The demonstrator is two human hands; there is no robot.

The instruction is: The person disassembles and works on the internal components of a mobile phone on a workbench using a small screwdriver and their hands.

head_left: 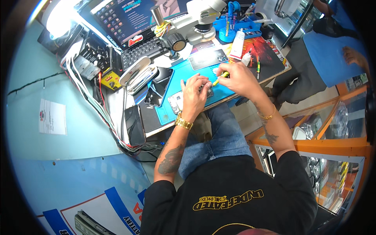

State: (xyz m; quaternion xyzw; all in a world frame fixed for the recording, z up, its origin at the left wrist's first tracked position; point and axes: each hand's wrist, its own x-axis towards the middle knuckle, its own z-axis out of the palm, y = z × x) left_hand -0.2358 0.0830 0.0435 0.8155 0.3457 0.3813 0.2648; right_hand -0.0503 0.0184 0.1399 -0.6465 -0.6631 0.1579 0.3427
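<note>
An opened phone [175,102] with its inner parts bare lies at the near edge of a blue work mat [222,91]. Over it, my left hand [194,93] has bent fingers and thumb gripping the phone and hiding much of it. My right hand [239,79] pinches a small yellow screwdriver [216,82], whose lower end points down at the phone beside my left fingertips. Farther back on the mat, a grey phone back [208,59] lies flat. Left of my left hand, a dark phone screen [159,87] rests at the mat's edge.
A microscope [203,23] and a laptop [135,56] stand at the back. Blue tool holders [227,33], a white tube [237,44] and another slim tool [258,67] are at the right. Left are a power supply [111,81], cables and a dark phone [135,125]. A person [333,55] sits at right.
</note>
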